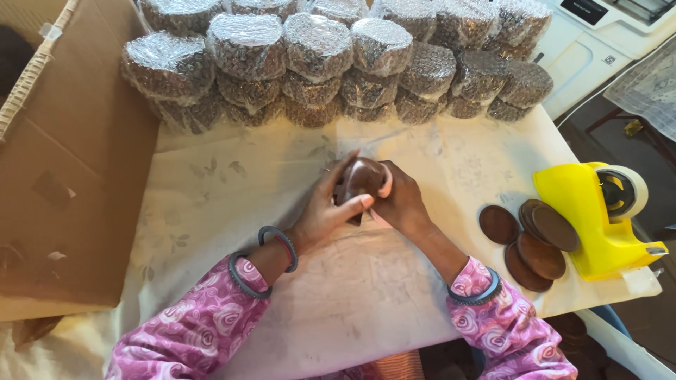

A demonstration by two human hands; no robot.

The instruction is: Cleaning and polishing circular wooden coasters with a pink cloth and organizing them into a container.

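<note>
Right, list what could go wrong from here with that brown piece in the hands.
1. Both hands, left hand and right hand, hold the round brown wooden piece above the tablecloth; a slip could drop it.
2. The loose brown discs lie near the table's right edge beside the yellow tape dispenser; a sleeve might sweep them off.
3. The stacked bubble-wrapped bundles stand close behind; a nudge may topple some.

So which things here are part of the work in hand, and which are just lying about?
In use: round glossy brown wooden piece, left hand, right hand.

Lying about: flat brown wooden discs, yellow tape dispenser, bubble-wrapped round bundles, open cardboard box.
</note>
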